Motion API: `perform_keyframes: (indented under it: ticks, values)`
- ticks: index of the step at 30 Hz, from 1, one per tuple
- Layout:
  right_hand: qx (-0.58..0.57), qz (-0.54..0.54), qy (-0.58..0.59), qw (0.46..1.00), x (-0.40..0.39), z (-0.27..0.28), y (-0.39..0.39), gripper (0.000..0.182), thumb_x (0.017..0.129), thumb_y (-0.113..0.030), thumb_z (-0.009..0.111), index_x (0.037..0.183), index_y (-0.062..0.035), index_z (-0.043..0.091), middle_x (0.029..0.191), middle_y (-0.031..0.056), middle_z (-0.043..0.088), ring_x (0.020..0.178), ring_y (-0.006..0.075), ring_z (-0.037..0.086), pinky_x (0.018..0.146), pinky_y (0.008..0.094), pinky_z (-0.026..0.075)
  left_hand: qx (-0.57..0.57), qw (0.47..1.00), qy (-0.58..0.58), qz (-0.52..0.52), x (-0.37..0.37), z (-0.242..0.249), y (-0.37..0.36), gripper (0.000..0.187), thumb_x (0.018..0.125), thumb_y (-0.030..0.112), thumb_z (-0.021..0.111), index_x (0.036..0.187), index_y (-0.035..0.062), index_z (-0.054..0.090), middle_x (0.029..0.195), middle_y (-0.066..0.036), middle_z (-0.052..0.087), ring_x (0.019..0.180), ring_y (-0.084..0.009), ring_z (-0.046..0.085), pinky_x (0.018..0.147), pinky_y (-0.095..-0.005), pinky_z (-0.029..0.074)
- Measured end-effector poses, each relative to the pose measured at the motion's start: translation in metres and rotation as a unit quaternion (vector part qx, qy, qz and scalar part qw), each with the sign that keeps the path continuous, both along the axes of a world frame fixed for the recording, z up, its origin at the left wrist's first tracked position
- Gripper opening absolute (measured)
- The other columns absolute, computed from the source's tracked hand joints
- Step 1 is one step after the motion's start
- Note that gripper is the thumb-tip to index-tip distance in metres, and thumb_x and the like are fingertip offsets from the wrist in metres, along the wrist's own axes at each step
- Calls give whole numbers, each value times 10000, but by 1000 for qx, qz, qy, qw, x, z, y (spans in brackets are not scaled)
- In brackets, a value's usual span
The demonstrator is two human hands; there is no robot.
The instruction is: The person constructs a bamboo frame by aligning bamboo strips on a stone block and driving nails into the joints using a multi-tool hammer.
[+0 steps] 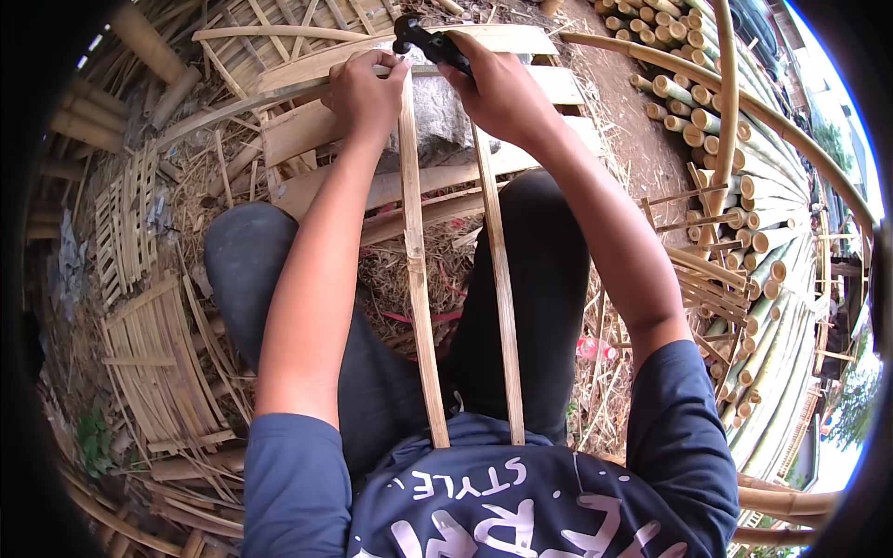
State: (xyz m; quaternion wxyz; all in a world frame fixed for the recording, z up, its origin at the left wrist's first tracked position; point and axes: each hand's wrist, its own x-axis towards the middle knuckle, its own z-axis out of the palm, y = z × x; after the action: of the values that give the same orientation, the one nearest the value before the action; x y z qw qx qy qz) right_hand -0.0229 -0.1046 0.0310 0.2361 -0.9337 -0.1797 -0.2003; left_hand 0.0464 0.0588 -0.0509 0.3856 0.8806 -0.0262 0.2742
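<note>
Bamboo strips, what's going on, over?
Left hand grips bamboo strip. Right hand holds black tool at second strip. Nothing blocking.

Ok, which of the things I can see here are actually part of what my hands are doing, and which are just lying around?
In hand:
- left hand gripping the left bamboo strip
- right hand holding a black tool
- right bamboo strip, running from the lap up to the hands

Lying about:
- stacked bamboo poles
- woven bamboo panels
- wooden planks
- straw litter
</note>
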Motion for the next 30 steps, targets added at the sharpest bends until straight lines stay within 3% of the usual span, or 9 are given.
perform_keyframes:
  ticks: [3,6,8,11,18,21,24,27,30]
  values:
    - [39,-31,-22,999,-4,-2,6,354,952,-169,587,1259,-13,505,730,254,660,728,471,648,663,557,510,-9,998,-65,-6,3,-5,1,208,767,360,809,788,159,757,872,-66,752,805,-284,704,725,-408,513]
    - [-51,-7,69,996,-2,6,2,367,953,-172,588,1265,-2,497,729,255,661,718,461,655,648,545,516,-11,1000,-17,7,0,-5,0,216,770,363,806,797,153,761,860,-60,753,821,-284,697,757,-415,507]
    - [-27,-10,-3,1000,-6,0,5,360,951,-172,591,1254,4,506,727,249,663,715,459,656,645,544,513,-56,998,-20,-23,8,-12,-1,222,783,372,794,804,153,764,815,-66,745,881,-296,678,800,-421,496]
    - [-16,-5,5,1000,-4,-9,8,373,946,-161,600,1265,3,496,728,244,665,713,459,654,640,544,509,-67,997,39,-20,3,-7,-1,170,765,336,815,799,182,751,910,-32,729,1046,-302,601,919,-575,401]
    - [45,-7,-37,998,-8,-2,13,409,942,-151,610,1292,19,480,783,277,663,764,483,647,678,547,510,-67,997,12,-37,1,-7,0,169,793,349,777,791,185,740,901,-21,727,1068,-300,592,929,-584,387]
    - [37,-4,-56,998,-8,-8,9,413,942,-146,612,1294,24,480,798,284,662,782,483,649,686,547,507,-45,998,36,-29,-2,-2,-1,177,799,360,767,855,193,743,951,-18,727,1087,-299,579,944,-586,375]
    - [48,-12,-27,998,-10,-11,4,413,938,-145,621,1293,21,490,836,282,674,809,477,656,703,540,513,-10,1000,7,-2,-7,3,-3,266,795,383,771,972,185,767,982,-79,742,1037,-325,630,915,-462,455]
    - [78,-30,-17,996,-10,-11,0,408,936,-151,627,1286,17,502,873,279,682,849,471,661,728,528,522,29,999,-18,-23,-3,-4,0,356,817,400,743,1122,216,748,1072,-80,726,1124,-327,586,993,-458,427]
    - [89,-57,-4,994,-11,-9,-4,402,938,-160,629,1281,14,513,912,277,689,882,466,666,752,513,531,77,996,-9,-51,-7,-6,3,425,838,440,706,1225,263,702,1265,-15,644,1221,-286,498,1003,-624,328]
